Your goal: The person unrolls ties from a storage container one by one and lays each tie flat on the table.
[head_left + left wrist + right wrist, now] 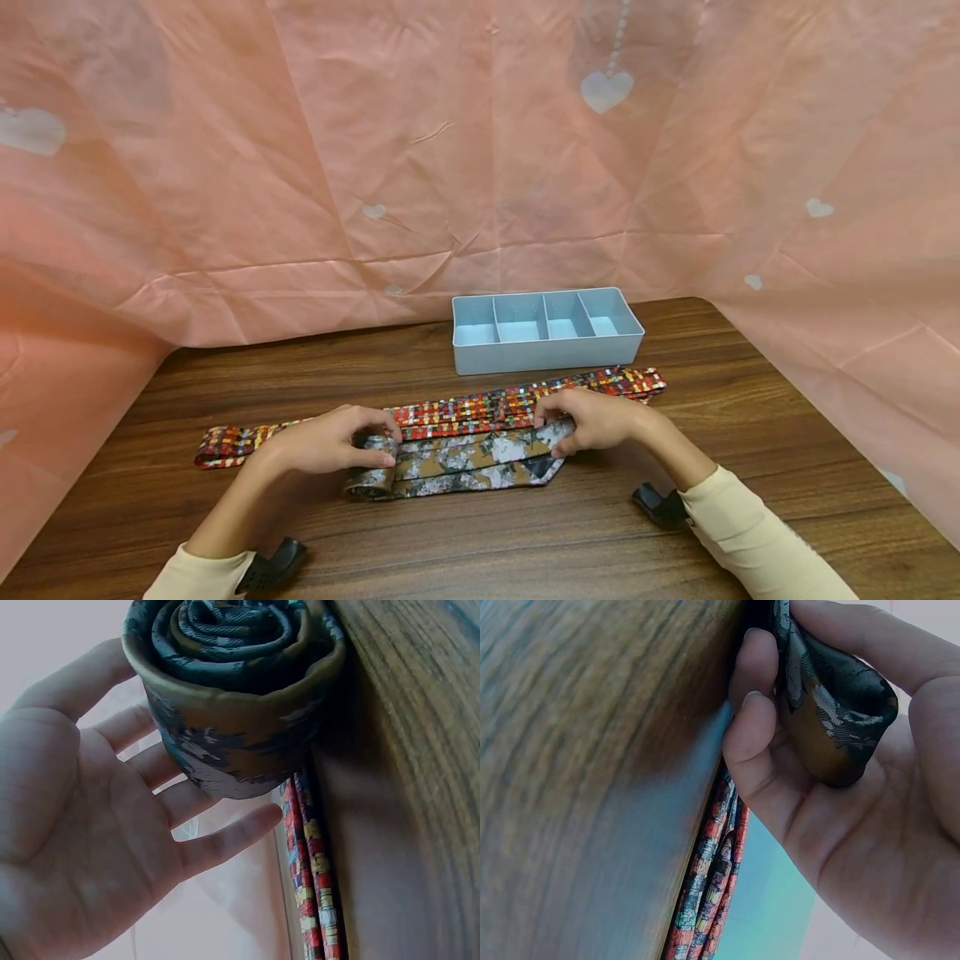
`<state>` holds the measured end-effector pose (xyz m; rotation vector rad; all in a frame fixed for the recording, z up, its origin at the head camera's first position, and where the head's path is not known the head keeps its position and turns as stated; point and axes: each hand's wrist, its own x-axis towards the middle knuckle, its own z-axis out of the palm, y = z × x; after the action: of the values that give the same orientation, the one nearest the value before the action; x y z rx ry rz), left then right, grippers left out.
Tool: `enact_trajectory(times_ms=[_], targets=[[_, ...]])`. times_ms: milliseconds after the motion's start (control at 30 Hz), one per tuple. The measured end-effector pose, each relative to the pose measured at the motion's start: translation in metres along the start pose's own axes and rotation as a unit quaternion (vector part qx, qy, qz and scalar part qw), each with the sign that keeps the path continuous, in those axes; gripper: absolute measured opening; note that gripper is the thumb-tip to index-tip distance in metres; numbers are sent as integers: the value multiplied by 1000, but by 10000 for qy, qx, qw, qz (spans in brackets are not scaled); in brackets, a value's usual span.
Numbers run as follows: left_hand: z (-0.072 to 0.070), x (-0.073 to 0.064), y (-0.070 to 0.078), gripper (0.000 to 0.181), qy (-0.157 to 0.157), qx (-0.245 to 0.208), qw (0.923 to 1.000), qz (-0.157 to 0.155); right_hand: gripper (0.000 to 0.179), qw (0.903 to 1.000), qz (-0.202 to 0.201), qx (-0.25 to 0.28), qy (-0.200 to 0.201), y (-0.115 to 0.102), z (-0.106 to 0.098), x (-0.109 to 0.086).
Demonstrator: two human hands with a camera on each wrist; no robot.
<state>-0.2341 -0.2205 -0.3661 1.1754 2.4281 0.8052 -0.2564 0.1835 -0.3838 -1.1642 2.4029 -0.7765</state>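
A brown necktie [480, 457] with a grey and white blotchy pattern lies on the table, partly coiled. My left hand [330, 439] holds the coiled roll [232, 727] at its left end, thumb on the near side and fingers at the far side. In the left wrist view the spiral layers of that roll show from the edge. At the tie's right end, my right hand [600, 418] grips the folded fabric [832, 727] between thumb and curled fingers. A dark triangle of lining shows near the tie's pointed tip.
Behind the brown tie lies a folded multicoloured checked necktie [450, 414], mostly red and yellow. Farther back stands a light blue divided box [547, 358] with several compartments. Pink cloth [420, 167] with white hearts encloses the wooden table [465, 550].
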Motion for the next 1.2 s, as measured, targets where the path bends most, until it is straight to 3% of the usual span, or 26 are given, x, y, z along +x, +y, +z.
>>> enact_trajectory(times_ms=[367,600,1200], targets=[[-5,-5,0,25,-42,-248,9994,218,25,10000,8,2,19,-1,1,0],[-8,-9,-2,21,-88,-24,9995,287,25,10000,37,-60,37,0,1,1],[-17,-18,-2,25,-265,75,9995,-180,24,10000,65,-34,-2,0,1,1]])
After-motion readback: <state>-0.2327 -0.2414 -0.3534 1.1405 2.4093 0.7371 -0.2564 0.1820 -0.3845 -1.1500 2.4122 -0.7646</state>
